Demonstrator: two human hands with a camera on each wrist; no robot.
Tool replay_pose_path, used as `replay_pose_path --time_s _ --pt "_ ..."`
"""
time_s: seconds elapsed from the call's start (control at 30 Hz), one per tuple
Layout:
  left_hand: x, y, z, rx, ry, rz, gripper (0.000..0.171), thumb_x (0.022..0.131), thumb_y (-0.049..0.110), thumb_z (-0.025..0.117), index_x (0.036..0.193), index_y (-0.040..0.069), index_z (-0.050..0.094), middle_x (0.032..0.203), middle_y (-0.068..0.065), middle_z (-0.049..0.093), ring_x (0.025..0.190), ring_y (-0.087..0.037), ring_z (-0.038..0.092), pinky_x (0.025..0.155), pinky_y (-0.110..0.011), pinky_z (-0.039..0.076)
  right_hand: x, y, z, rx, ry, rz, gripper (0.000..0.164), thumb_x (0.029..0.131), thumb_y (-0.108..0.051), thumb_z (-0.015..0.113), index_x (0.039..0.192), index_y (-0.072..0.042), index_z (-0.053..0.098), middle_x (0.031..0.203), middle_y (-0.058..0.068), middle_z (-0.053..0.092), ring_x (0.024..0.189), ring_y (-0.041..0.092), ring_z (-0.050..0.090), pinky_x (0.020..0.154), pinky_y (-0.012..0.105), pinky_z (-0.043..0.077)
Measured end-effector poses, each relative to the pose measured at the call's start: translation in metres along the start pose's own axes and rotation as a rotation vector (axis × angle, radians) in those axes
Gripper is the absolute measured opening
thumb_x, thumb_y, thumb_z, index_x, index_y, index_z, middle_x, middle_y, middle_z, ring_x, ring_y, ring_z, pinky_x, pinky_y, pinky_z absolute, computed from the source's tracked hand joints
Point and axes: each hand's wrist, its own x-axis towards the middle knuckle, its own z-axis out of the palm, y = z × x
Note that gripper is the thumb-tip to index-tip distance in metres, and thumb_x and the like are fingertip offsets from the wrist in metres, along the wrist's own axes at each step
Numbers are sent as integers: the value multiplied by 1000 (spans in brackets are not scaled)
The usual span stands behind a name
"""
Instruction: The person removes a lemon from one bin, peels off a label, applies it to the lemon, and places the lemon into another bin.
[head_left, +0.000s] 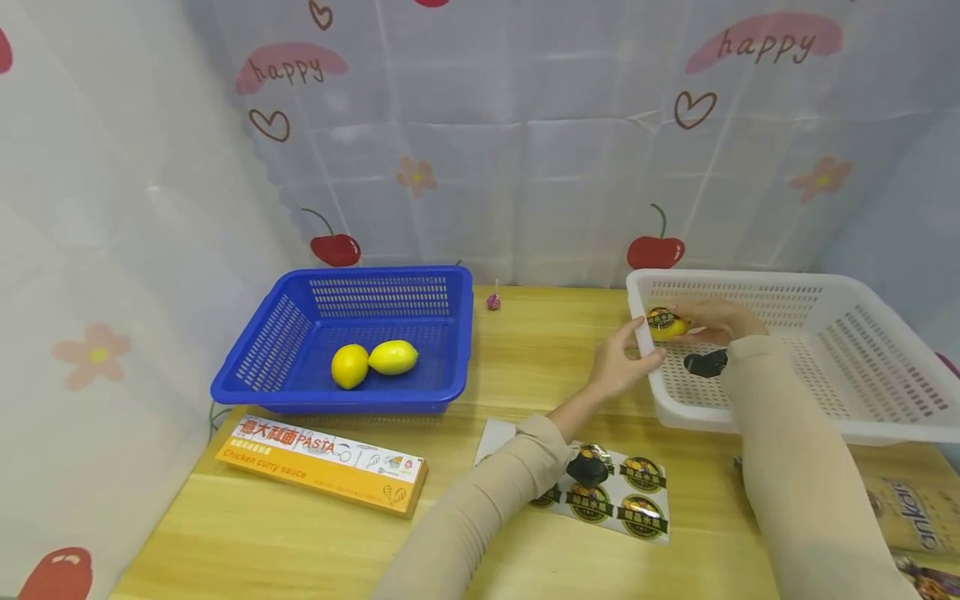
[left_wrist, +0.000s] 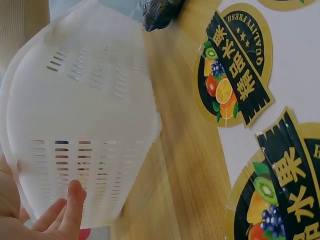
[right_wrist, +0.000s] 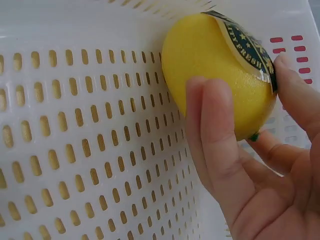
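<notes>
My right hand (head_left: 712,321) holds a yellow lemon (right_wrist: 220,75) inside the white basket (head_left: 750,417), close to its left end wall. A black and gold fruit sticker (right_wrist: 247,47) lies on the lemon, one edge standing slightly off the skin; fingers are on one side, the thumb on the other. At the basket's left rim, my left hand (head_left: 618,362) grips the edge, with fingers (left_wrist: 75,205) against the outer wall. Below my left forearm lies a white sheet of round stickers (head_left: 592,504), partly covered by the sleeve. Two more lemons (head_left: 393,357) sit in the blue basket (head_left: 341,398).
An orange and white pasta box (head_left: 322,462) lies before the blue basket. A small lollipop (head_left: 493,300) is between the baskets near the curtain (head_left: 525,192). At the right edge, a brown package (head_left: 911,508) lies on the wooden table (head_left: 247,533), below the white basket.
</notes>
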Motion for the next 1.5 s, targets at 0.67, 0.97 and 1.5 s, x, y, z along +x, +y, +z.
replay_pose_path --time_s 0.67,0.97,1.5 --pt "-9 5 -20 -74 -88 -49 56 93 26 59 143 11 39 118 -21 61 81 -31 68 65 -31 57 -30 -10 -3 -314 173 43 63 100 -27 39 144 11 14 142 36 20 121 44 37 93 43 44" --pt "-29 39 -95 -32 -102 -16 53 93 25 60 140 8 43 122 -19 60 95 -26 66 69 -26 55 -45 -55 41 -344 331 -199 68 98 -38 44 145 6 23 142 36 28 123 47 40 92 41 47" --pt "-64 52 -321 211 4 -153 53 96 26 55 142 5 38 132 -22 52 110 -34 57 83 -40 53 -3 -117 177 17 44 -442 60 97 -19 52 147 -7 23 141 26 36 118 39 48 98 48 42"
